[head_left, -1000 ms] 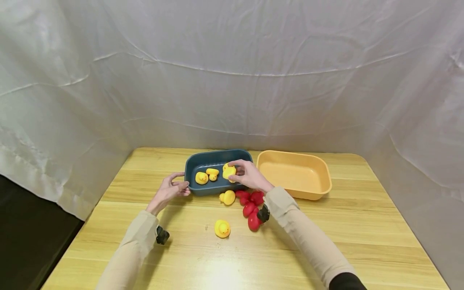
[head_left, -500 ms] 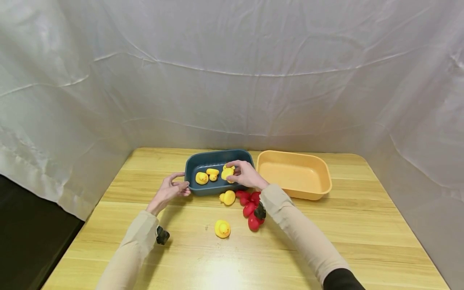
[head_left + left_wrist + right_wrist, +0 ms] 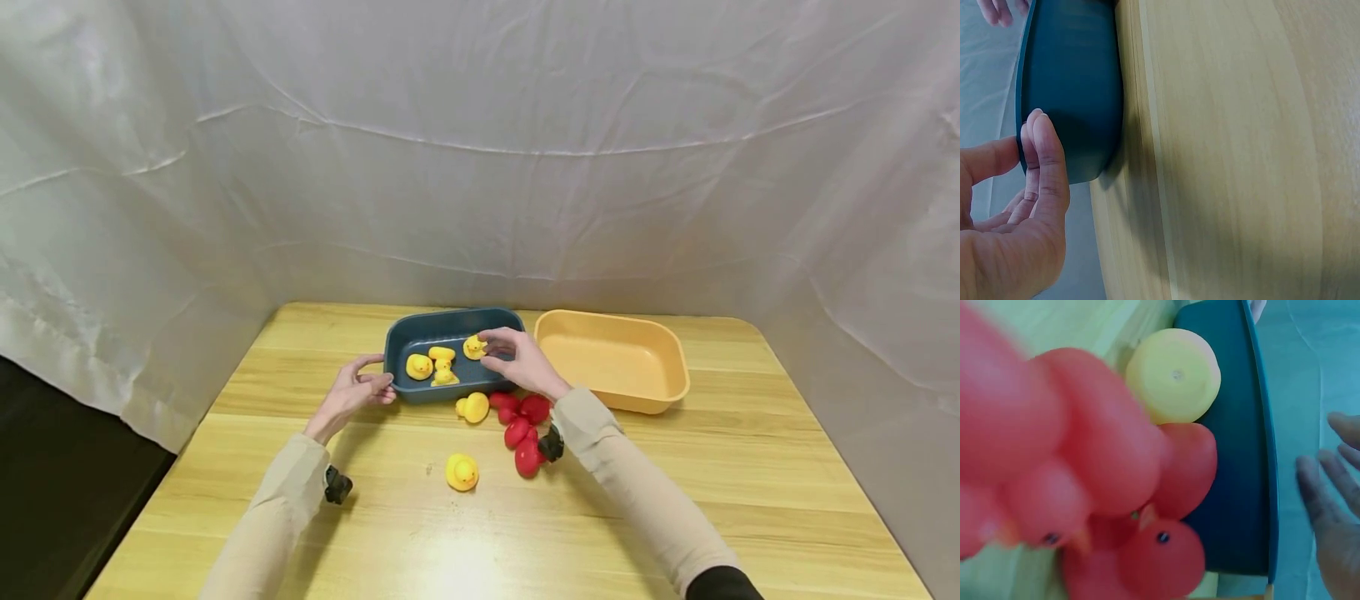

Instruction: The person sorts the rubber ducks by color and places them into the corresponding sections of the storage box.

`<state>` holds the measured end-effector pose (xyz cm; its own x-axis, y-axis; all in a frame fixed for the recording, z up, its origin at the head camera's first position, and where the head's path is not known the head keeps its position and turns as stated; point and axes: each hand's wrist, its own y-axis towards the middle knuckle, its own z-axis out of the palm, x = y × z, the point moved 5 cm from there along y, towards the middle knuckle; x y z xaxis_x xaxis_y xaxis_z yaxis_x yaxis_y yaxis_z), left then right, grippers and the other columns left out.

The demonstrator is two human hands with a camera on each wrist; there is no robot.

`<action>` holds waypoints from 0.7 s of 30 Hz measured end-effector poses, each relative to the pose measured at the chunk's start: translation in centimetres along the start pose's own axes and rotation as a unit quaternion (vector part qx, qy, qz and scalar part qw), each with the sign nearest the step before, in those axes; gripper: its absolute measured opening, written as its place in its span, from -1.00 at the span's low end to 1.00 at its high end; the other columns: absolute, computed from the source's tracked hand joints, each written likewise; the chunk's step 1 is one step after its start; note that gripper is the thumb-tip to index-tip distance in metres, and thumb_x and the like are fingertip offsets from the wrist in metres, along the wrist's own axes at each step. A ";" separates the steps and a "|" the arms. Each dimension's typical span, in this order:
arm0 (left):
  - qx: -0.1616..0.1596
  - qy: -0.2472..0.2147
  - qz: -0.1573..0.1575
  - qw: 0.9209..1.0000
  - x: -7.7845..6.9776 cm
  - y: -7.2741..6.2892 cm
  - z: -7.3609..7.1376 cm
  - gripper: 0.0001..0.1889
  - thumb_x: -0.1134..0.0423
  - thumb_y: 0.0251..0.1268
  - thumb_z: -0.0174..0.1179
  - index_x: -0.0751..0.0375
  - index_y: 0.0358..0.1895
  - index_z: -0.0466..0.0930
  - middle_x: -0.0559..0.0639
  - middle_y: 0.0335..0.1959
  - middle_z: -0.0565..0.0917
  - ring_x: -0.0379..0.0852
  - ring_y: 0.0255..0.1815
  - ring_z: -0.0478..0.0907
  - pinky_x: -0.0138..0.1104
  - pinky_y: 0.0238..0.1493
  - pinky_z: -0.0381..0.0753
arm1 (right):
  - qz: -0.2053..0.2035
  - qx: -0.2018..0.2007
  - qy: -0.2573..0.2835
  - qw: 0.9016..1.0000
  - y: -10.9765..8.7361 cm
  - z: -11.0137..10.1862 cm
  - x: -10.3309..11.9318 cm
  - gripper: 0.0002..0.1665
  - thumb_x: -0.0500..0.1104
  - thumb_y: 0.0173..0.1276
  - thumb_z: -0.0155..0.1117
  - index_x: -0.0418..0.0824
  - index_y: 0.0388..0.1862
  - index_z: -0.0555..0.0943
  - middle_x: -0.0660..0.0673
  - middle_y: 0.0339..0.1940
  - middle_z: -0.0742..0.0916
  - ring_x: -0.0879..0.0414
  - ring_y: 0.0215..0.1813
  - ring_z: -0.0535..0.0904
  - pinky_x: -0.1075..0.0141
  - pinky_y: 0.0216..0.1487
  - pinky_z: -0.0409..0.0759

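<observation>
My left hand (image 3: 356, 393) pinches the left end of a dark blue bin (image 3: 459, 395); in the left wrist view its thumb and fingers lie on either side of the rim. Over the bin's right half is my right hand (image 3: 519, 358), fingers spread and holding nothing, as the right wrist view also shows. A yellow rubber duck (image 3: 474, 347) sits upright in the bin beside its fingertips. Left of that, inside the bin, are an upright duck (image 3: 419, 367), a tipped-over duck (image 3: 442, 354) and another duck (image 3: 445, 376) against it.
In front of the bin lie a tipped yellow duck (image 3: 473, 407) and several red rubber ducks (image 3: 522, 433), close under the right wrist. Nearer stands another yellow duck (image 3: 462, 472). An orange bin (image 3: 651, 402) is right of the blue one. Pale sheeting (image 3: 480, 208) rises behind the table.
My right hand has let go of yellow ducks in the blue bin; one now lies beside the tipped duck, one near the fingertips. The left hand has kept its hold.
</observation>
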<state>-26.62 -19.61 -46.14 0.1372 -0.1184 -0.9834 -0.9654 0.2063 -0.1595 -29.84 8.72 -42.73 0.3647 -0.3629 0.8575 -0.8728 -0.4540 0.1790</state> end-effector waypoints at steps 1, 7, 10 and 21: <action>-0.002 0.006 -0.004 1.000 0.0 0.0 0.0 -0.36 0.42 0.47 0.07 0.52 0.49 0.04 -0.04 -0.39 0.75 -0.25 -0.42 0.71 -0.34 -0.15 0.80 | -0.009 0.001 0.000 1.000 -0.5 -0.1 0.1 -0.54 -0.31 0.38 0.34 -0.39 0.23 0.57 -0.39 0.17 0.69 -0.19 0.11 0.67 0.05 0.27 0.67; -0.007 0.010 -0.010 1.000 -0.1 0.0 0.0 -0.36 0.43 0.49 0.07 0.53 0.51 0.02 -0.05 -0.38 0.75 -0.27 -0.42 0.71 -0.31 -0.13 0.81 | -0.030 0.097 -0.028 0.994 -3.2 0.6 0.7 -0.69 -0.29 0.38 0.34 -0.30 0.08 0.69 -0.26 0.02 0.79 -0.03 0.04 0.73 0.22 0.18 0.72; -0.009 0.011 -0.013 1.000 -0.1 0.0 -0.1 -0.36 0.42 0.49 0.07 0.52 0.50 0.03 -0.06 -0.40 0.75 -0.28 -0.43 0.70 -0.32 -0.14 0.80 | -0.027 0.144 -0.052 0.988 -4.1 1.3 0.6 -0.64 -0.30 0.39 0.33 -0.32 0.14 0.66 -0.24 0.09 0.77 -0.06 0.14 0.70 0.11 0.29 0.66; -0.003 0.015 -0.006 1.000 -0.2 -0.1 -0.2 -0.38 0.42 0.50 0.05 0.53 0.50 0.03 -0.07 -0.40 0.75 -0.30 -0.43 0.70 -0.30 -0.12 0.81 | -0.026 0.180 -0.091 0.979 -4.6 2.0 0.1 -0.49 -0.28 0.38 0.33 -0.29 0.31 0.57 -0.19 0.27 0.70 -0.07 0.35 0.58 0.01 0.44 0.52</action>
<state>-26.58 -19.80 -45.87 0.1417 -0.1497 -0.9785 -0.9653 0.1983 -0.1701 -25.12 9.17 -44.39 0.4859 -0.4563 0.7455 -0.6923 -0.7216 0.0095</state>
